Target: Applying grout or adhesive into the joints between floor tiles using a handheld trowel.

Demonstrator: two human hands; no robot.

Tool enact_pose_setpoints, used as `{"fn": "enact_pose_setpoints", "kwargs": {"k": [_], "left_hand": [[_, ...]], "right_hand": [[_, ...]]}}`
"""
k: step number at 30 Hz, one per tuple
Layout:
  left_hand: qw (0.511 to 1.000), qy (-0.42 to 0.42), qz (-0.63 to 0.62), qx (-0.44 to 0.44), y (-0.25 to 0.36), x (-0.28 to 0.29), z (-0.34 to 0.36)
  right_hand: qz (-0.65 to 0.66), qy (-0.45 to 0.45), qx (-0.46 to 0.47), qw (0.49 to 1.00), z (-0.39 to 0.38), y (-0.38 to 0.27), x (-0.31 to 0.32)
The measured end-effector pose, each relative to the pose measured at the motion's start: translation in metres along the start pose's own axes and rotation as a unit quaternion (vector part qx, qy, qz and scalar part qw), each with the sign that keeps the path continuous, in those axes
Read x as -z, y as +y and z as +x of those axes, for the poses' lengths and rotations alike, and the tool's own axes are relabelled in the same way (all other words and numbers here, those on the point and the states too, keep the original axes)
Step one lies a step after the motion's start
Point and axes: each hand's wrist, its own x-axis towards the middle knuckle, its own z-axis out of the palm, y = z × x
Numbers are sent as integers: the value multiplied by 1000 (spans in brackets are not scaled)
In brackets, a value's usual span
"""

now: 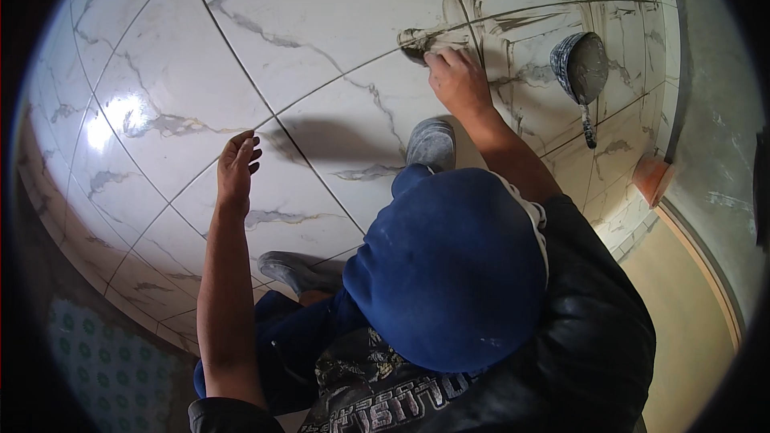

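Grey-brown paste (414, 50) lies at your right hand (460, 82), its grip hidden; your left hand (238, 164) looks empty, loosely curled. Best press paste evenly into the tile joint (345, 77) between them.

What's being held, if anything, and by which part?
The left hand shows nothing held. Whether the right hand, at the dark smear, grips something can't be told.

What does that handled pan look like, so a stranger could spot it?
On the white, grey-veined tiled floor, look right of the person's right hand. The pan rests beside brownish smears, its handle pointing toward the picture's bottom. Unlike the orange object nearby, it is round and grey inside.
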Motion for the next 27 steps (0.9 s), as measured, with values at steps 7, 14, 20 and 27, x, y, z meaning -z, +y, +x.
{"fn": "enact_pose_setpoints", "kwargs": {"k": [7, 14, 20, 27], "left_hand": [[1000, 2, -3, -15, 5, 3, -2], [1000, 6, 3, -1, -9, 14, 0], [1000, 5, 18, -5, -10, 12, -4], [1000, 13, 12, -19, -2, 14, -1]], "right_hand": [[69, 27, -117, 990, 12, 38, 22], [211, -29, -251, 944, 32, 60, 46], [20, 55, -129, 990, 36, 52, 37], [-116, 80, 94, 985, 35, 60, 16]]}}
